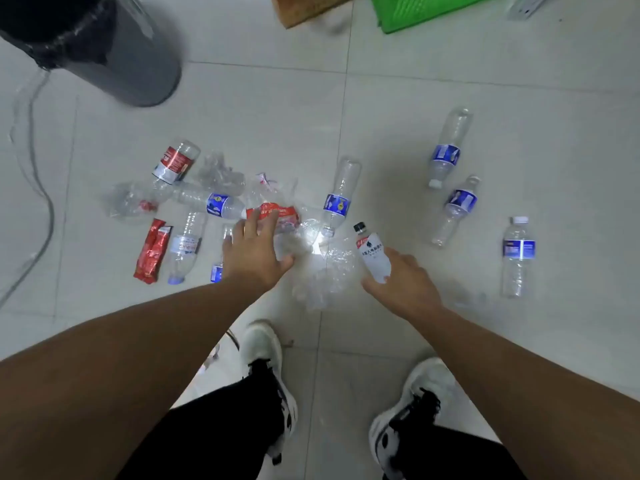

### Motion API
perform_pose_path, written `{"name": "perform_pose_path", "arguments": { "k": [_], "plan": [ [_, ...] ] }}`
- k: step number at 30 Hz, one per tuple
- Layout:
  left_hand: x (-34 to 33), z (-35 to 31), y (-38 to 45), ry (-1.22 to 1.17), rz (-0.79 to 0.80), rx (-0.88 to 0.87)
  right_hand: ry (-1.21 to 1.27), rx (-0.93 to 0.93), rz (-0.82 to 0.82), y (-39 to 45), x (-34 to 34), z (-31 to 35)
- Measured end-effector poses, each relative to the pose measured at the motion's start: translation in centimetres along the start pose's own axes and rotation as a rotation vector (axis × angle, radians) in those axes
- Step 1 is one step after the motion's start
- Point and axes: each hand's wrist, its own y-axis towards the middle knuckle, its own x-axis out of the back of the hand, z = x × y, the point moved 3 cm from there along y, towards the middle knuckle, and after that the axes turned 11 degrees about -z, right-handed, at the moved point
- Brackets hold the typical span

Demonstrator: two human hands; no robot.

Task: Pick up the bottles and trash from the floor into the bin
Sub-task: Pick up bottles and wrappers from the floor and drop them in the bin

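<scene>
My right hand (401, 282) grips the white-labelled bottle (372, 254), cap pointing away; my left hand (254, 251), fingers spread, reaches the red-labelled crushed bottle (277, 216) just ahead.

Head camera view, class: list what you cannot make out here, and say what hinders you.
- Bin: its inside, cut off by the top edge.
- Bottle under the left hand: hidden by it.
- Clear plastic between the hands: blurred by glare.
- White bottle in the right hand: label print too small.
</scene>
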Motion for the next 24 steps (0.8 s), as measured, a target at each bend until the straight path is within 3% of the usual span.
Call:
{"name": "perform_pose_path", "arguments": {
  "k": [4,13,24],
  "plan": [
    [-5.5,1.8,5.5,0.139,-0.012,-0.119,-0.022,-0.021,-0.017,4.9,-5.4,-1.9],
    [-13.6,6.0,13.0,0.398,-0.064,-0.385,-0.079,0.046,-0.261,12.1,-13.7,-4.6],
    [-17.2,3.2,10.8,0.165,-0.021,-0.437,0.032,0.033,-0.269,13.6,-16.1,-4.9]
  ]
}}
